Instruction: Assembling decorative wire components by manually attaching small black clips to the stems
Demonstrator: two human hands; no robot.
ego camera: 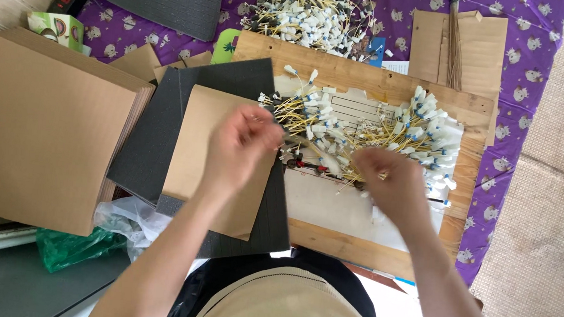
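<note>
Bare white paper [332, 206] on the wooden board [355, 246] leaves open room below both hands. Above them, a dense fan of yellow wired pieces [372, 125] blocks the way (a second heap [310, 10] lies further up). Stacked cardboard [43, 129] and dark foam sheets [156, 135] crowd the left.

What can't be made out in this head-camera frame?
- Left hand: motion-blurred; whether its fingers pinch anything cannot be told.
- Right hand: blurred; it covers the yellow wires beneath it.
- Wooden board: near edge hidden by the person's arms and body.
- Cardboard stack: cut off by the left edge.
</note>
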